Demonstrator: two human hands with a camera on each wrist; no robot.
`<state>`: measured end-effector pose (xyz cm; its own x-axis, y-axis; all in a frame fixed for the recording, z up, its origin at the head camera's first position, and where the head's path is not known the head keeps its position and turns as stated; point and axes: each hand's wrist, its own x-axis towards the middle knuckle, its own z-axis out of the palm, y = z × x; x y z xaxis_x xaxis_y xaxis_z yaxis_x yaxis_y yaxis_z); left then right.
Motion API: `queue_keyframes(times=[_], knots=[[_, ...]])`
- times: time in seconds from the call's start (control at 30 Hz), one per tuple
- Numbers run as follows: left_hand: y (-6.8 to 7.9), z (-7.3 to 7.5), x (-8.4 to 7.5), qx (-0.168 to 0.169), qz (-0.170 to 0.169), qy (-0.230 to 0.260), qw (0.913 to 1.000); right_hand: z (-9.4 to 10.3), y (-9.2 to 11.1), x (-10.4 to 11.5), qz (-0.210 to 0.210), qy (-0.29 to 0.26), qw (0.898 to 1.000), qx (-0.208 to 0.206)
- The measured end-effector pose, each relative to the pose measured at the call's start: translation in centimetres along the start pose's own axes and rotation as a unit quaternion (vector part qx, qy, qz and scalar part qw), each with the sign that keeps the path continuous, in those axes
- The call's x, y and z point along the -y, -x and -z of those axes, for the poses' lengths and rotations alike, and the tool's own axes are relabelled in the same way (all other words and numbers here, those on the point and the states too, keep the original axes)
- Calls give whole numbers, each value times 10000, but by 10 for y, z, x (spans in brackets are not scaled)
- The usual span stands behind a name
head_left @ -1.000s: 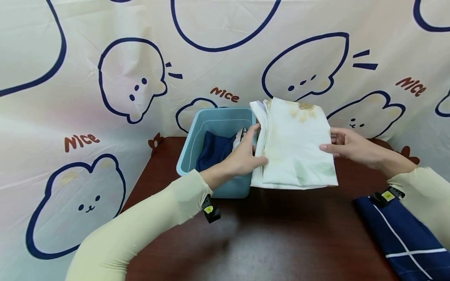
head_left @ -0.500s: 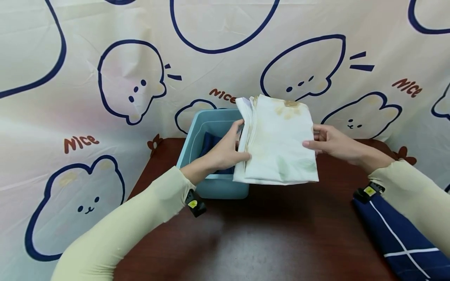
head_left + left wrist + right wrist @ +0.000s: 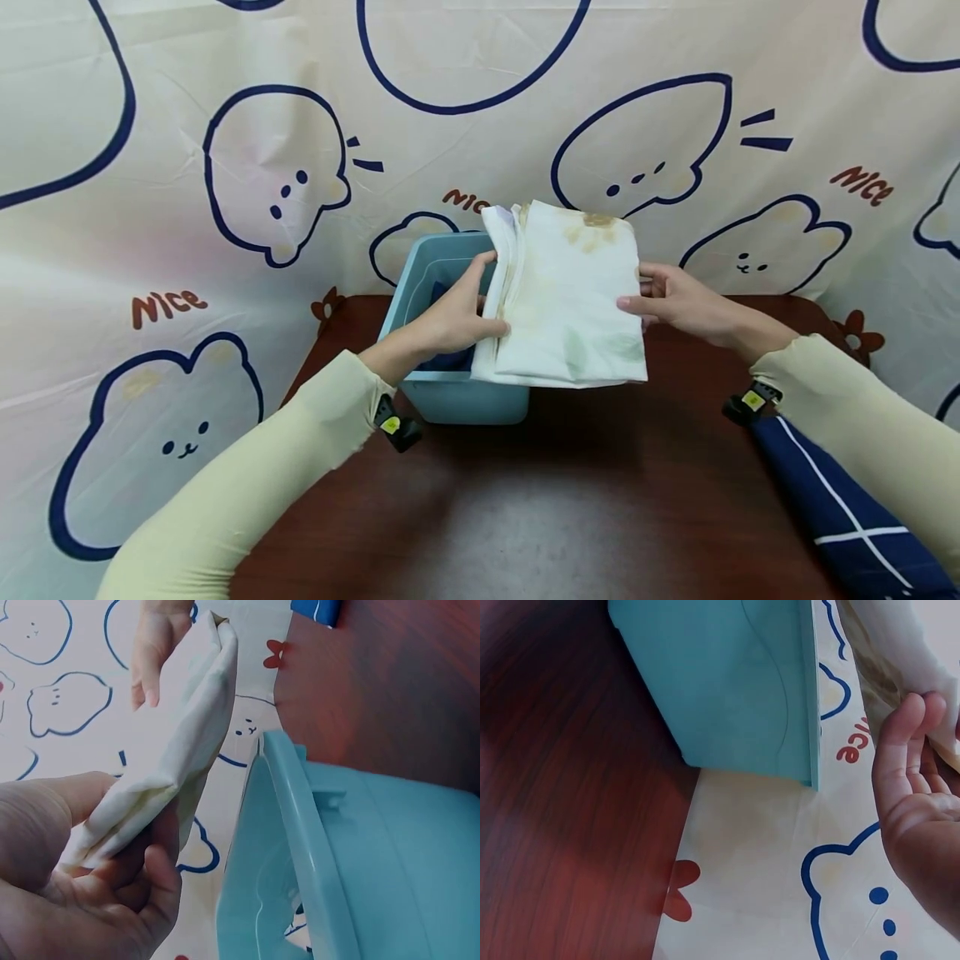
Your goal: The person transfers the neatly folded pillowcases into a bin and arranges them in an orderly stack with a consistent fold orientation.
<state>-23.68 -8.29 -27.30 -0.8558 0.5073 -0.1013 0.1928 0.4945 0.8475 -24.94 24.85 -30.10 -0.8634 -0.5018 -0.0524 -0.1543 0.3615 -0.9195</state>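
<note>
"Folded white cloth: how is it handling?"

"It is probably feeling light and soft, bending easily, its loose layers likely sliding apart unless pinched together. Both side edges are offering the surest hold."

"And how is it being held?"

"The left hand is pinching the stacked left edge, thumb in front; the right hand is pinching the opposite edge. Between them it is hanging above the worktop, overlapping the right side of the blue bin in the head view."

"What is lying around?"

"Navy fabric is showing inside the bin, a white-lined navy cloth is lying near the right sleeve, and a cartoon-printed sheet is hanging behind."
</note>
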Motion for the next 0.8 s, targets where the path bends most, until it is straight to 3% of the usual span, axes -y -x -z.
queue_keyframes(times=[0.23,0.47,0.8], knots=[[1,12,6,78,-90,-164,9998,-7,-11,0,-231,-118,9997,-12],[2,26,13,34,55,-347,9994,-16,-24,3,-136,-264,9995,108],[3,40,22,-8,-13,-379,9993,-24,-37,10,-183,-332,9993,64]])
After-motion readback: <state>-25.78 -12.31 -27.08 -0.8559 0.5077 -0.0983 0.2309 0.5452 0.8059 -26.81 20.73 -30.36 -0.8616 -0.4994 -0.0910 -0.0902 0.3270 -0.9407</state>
